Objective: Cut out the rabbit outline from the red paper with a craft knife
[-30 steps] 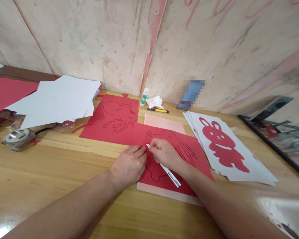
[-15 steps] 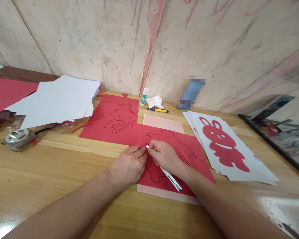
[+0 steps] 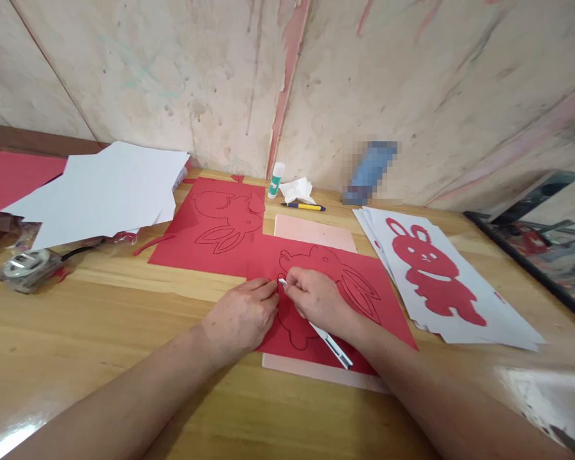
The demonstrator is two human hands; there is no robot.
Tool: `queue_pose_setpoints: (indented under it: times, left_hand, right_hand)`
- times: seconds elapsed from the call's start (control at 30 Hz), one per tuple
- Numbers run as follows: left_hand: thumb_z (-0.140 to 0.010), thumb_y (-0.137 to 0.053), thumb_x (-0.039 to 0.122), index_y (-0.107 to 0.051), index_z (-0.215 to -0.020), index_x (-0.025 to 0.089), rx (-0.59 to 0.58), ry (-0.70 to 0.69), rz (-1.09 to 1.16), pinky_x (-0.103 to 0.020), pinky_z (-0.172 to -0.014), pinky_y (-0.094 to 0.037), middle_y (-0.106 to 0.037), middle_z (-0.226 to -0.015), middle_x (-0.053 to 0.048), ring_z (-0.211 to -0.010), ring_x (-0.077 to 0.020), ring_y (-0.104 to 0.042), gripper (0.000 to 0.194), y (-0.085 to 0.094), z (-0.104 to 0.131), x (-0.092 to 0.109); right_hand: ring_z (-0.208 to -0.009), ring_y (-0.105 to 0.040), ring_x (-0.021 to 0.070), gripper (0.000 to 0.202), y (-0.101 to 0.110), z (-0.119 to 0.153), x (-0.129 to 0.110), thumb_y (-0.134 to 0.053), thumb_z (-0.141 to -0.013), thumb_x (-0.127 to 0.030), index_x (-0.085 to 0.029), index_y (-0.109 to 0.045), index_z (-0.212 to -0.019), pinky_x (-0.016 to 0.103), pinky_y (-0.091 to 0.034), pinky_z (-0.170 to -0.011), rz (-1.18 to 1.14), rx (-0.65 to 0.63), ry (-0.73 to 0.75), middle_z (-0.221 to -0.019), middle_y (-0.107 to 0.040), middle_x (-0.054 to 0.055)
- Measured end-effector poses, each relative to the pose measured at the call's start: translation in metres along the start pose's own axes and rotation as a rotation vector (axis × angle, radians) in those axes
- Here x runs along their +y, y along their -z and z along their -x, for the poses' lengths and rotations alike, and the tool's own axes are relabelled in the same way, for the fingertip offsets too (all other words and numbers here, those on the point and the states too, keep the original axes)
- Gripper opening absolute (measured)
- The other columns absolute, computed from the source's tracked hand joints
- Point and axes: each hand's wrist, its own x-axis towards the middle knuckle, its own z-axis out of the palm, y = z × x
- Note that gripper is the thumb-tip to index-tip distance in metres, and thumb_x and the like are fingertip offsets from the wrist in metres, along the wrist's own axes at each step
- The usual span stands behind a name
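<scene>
My right hand (image 3: 314, 295) is closed round a white utility knife (image 3: 334, 348). Its tip touches the red paper (image 3: 393, 306), near the drawn outline of a rabbit, and the handle slants out below my palm. Close by on the left, my left hand (image 3: 242, 313) holds that sheet down, fingers bent and close together; its thumb is mostly hidden. A second red sheet (image 3: 177, 246) with another rabbit outline lies behind to the left, partly cut and with a lifted flap. A pale pink board (image 3: 316, 370) shows under the front edge of the red paper.
White sheets (image 3: 110, 191) and a tape measure (image 3: 29, 268) lie at left. Along the wall are a glue stick (image 3: 276, 180), crumpled tissue (image 3: 298, 190) and a yellow-blue pen (image 3: 306, 207). At right, a red rabbit cutout (image 3: 436, 275) rests on white paper, beside a black-framed glass panel (image 3: 531, 268).
The view has shifted slightly. The knife tip stays near the same spot on the outline, with both hands in almost the same pose.
</scene>
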Motion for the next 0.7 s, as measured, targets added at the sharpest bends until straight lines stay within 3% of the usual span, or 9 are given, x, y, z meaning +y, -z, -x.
queue_pose_setpoints:
  times: [0.7]
  left_hand:
    - [-0.09, -0.045, 0.014, -0.068, -0.085, 0.011, -0.061, 0.071, 0.128, -0.035, -0.086, -0.052, -0.065, -0.1, -0.012, -0.096, -0.0225, -0.061, 0.024, 0.0028, -0.0018, -0.0008]
  right_hand:
    - [-0.053, -0.044, 0.0112, 0.015, 0.0017, 0.0031, -0.002, -0.046, -0.078, -0.018, -0.021, -0.048, -0.063, 0.024, -0.022, -0.053, -0.024, -0.021, -0.014, -0.052, -0.052, -0.004]
